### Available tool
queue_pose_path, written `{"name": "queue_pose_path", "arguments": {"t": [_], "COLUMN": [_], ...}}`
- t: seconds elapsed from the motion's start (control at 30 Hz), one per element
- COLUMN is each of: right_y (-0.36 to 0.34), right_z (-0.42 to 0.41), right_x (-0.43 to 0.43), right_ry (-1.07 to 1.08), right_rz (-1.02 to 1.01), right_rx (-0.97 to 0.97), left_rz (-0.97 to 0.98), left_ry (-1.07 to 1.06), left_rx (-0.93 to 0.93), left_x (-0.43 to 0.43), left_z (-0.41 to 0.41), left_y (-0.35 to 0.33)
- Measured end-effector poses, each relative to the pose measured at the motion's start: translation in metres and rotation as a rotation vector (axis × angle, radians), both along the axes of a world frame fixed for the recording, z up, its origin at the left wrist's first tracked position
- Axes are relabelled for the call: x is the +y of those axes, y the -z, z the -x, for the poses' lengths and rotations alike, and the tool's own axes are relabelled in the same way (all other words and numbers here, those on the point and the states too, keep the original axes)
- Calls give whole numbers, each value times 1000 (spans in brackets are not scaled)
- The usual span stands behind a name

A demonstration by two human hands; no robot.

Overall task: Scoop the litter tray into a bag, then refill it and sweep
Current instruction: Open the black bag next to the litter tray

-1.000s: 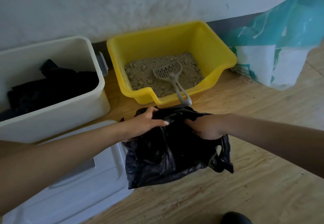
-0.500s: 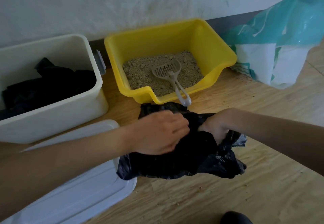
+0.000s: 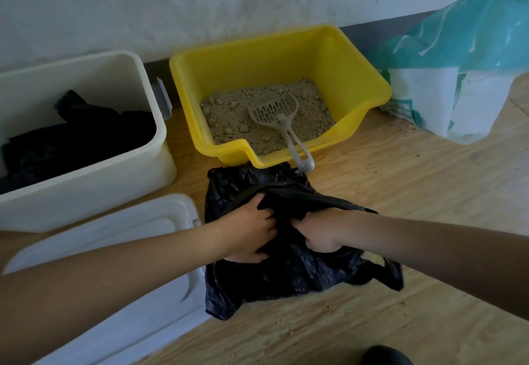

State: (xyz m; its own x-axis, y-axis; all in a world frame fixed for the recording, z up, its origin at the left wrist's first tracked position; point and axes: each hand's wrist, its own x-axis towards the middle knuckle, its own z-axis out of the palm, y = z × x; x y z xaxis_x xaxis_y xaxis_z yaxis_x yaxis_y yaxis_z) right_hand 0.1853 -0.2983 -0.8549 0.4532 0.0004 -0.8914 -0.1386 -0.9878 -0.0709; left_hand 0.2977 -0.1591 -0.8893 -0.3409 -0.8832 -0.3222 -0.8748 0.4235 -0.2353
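Observation:
A yellow litter tray [image 3: 357, 58] stands against the wall, holding clumpy beige litter [image 3: 229, 118]. A grey slotted scoop [image 3: 274, 113] lies in the litter, its handle sticking out over the tray's low front lip. Just in front of the tray a crumpled black plastic bag [image 3: 274, 281] sits on the wooden floor. My left hand [image 3: 246, 236] and my right hand [image 3: 317, 236] both grip the bag's upper folds close together near its middle. The bag's mouth is hidden in the folds.
A white tub [image 3: 86, 190] with dark bags inside stands left of the tray, and its white lid [image 3: 120, 238] lies flat in front of it. A teal and white litter sack [image 3: 463, 73] leans at the right. Scattered grains dot the floor.
The bag has been shifted and re-gathered in front of the tray. My hands have moved closer together and taken fresh grips on its folds.

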Motion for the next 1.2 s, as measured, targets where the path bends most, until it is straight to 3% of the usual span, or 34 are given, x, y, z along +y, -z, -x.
{"name": "queue_pose_path", "arguments": {"t": [0.2, 0.3, 0.43, 0.6, 0.77, 0.97, 1.1, 1.2], "right_y": [10, 17, 13, 0, 5, 3, 12, 14], "right_z": [-2, -5, -15, -26, -34, -35, -17, -7], "right_x": [-23, -24, -20, -31, -44, -51, -61, -69], "right_ry": [302, 450, 445, 299, 163, 119, -56, -105], "right_rz": [-25, -118, -301, -198, -64, -8, 98, -16], "right_rx": [-171, -330, -533, -300, -266, -183, -106, -197], "left_rz": [-77, 72, 191, 173, 37, 135, 105, 106], "left_ry": [-109, -17, 115, 77, 17, 41, 69, 91], "left_rx": [-95, -53, 23, 90, 52, 89, 141, 73], "left_x": [7, 6, -2, 1, 10, 11, 7, 6], "left_z": [-7, -11, -15, -36, -57, -81, -89, -94], "left_y": [-8, -7, 3, 2, -3, -7, -11, -7]}}
